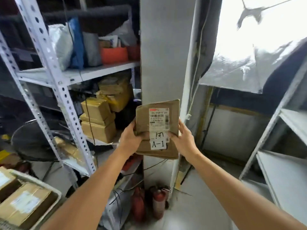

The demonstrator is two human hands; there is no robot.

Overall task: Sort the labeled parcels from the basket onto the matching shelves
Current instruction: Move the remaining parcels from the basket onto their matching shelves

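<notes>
- The parcel (143,117) is held upright in front of the pillar (166,55), the left hand (131,140) on its left edge, the right hand (184,140) on its right edge.
- The left rack (54,77) stands left of the pillar, touching or just beside it.
- On its upper shelf, bags (61,44) stand at the left and a tub (113,54) sits at the right end.
- On the shelf below, stacked boxes (98,122) sit towards the right end.
- The basket (49,188) sits on the floor before the left rack, with boxes (25,203) in it.
- Fire extinguishers (158,203) stand at the pillar's foot.
- The right rack (282,171) stands well right of the pillar.
</notes>
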